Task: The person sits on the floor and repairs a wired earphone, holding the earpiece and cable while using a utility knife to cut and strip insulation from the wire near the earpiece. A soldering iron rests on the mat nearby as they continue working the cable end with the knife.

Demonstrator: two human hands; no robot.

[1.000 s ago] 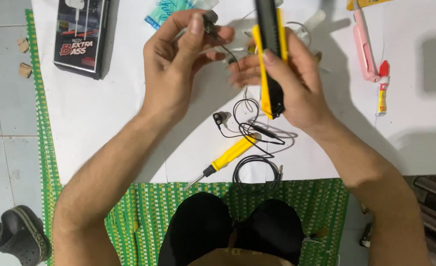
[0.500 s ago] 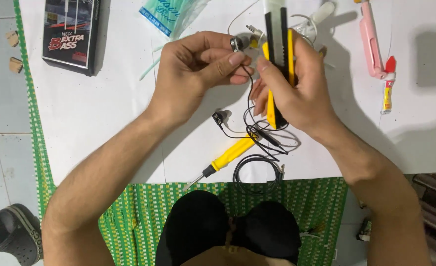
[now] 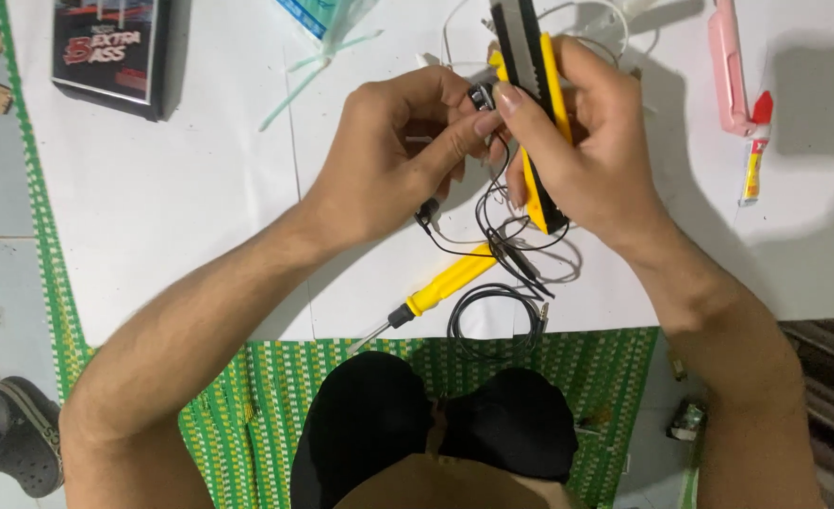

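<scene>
My left hand (image 3: 393, 155) pinches a small dark earbud (image 3: 482, 96) between thumb and fingers, above the white sheet (image 3: 181, 207). My right hand (image 3: 586, 155) grips a yellow and black utility knife (image 3: 530, 85), blade end pointing away from me, and its thumb tip touches the earbud too. Thin black earphone wire (image 3: 497, 245) hangs from both hands and coils on the sheet. A second earbud (image 3: 427, 211) dangles just below my left hand.
A yellow-handled screwdriver (image 3: 440, 283) lies under the hands. A black box (image 3: 110, 52) sits far left, a teal plastic packet (image 3: 327, 19) at the top, a pink tool (image 3: 728, 66) and a small glue tube (image 3: 754, 155) at right. Green woven mat (image 3: 247, 377) below; a sandal (image 3: 11, 434) on the floor.
Both hands have come together: the left hand moved right toward the knife hand, and the earbud is now pinched between them. The view shifted slightly.
</scene>
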